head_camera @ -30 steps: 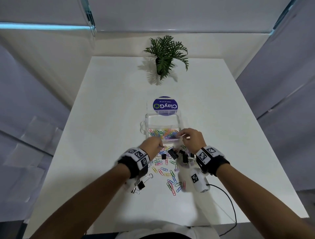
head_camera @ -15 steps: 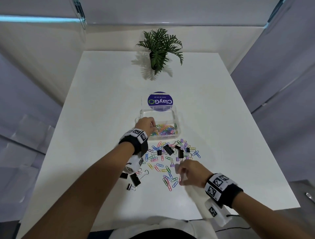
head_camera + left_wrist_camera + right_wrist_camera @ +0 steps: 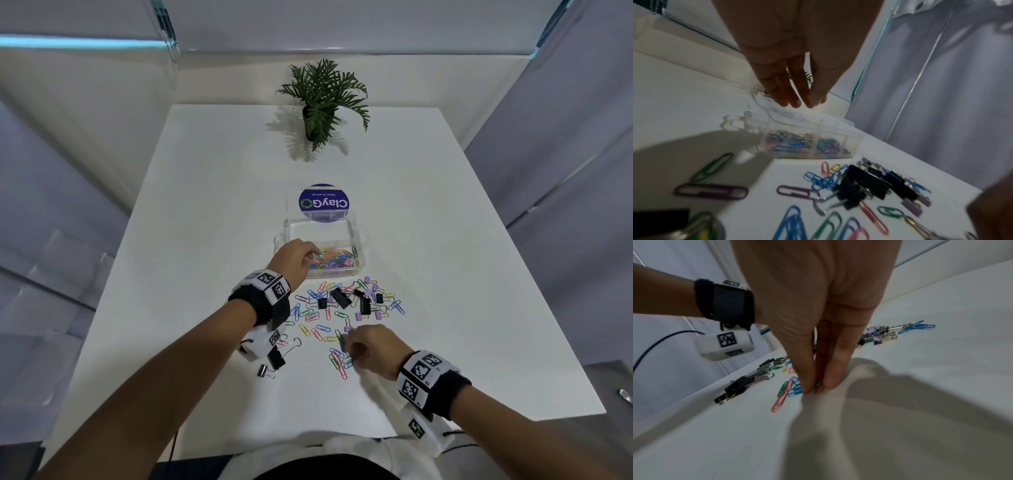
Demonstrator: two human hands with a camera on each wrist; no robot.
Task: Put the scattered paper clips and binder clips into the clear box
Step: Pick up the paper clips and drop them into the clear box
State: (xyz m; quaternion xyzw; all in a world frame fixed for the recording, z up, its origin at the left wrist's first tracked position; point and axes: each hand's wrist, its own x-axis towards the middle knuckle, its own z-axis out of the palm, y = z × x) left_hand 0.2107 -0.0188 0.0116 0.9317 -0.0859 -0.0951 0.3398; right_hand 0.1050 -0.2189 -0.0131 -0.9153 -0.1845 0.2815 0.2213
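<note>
Your left hand (image 3: 295, 257) has stayed over the clear box (image 3: 356, 236) at twelve o'clock of the pile, fingers relaxed, holding nothing. The loose clips (image 3: 346, 305) lie on the table (image 3: 212, 212) at six o'clock of the box. Your right hand (image 3: 371, 351) has dropped to the pile's five o'clock edge and pinches a green paper clip (image 3: 818, 383), so another goes in next.

Potted plant (image 3: 322, 102) at far end of white table (image 3: 212, 212).
</note>
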